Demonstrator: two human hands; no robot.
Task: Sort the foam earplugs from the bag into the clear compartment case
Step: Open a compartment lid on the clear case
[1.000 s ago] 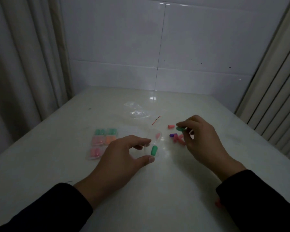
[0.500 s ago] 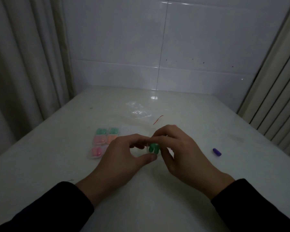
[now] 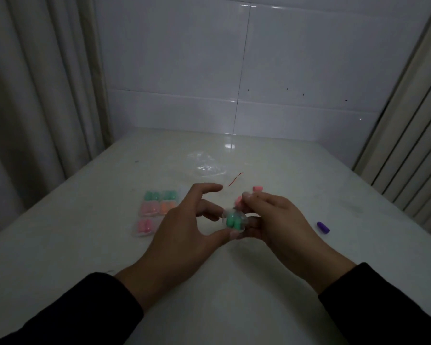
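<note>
Pale glossy table [image 3: 234, 282], dimly lit, pushed against a white tiled wall. On its left part, a cluster of clear compartment cases [image 3: 154, 211] holding green, pink and orange earplugs. Farther back, a crumpled clear bag [image 3: 205, 164] beside a thin red strip [image 3: 235, 179]. At right, a lone purple earplug [image 3: 323, 227]; near the middle, a pink earplug [image 3: 257, 189].

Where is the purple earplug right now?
In the head view, the purple earplug lies alone on the white table, to the right of the right hand and clear of it.
</note>
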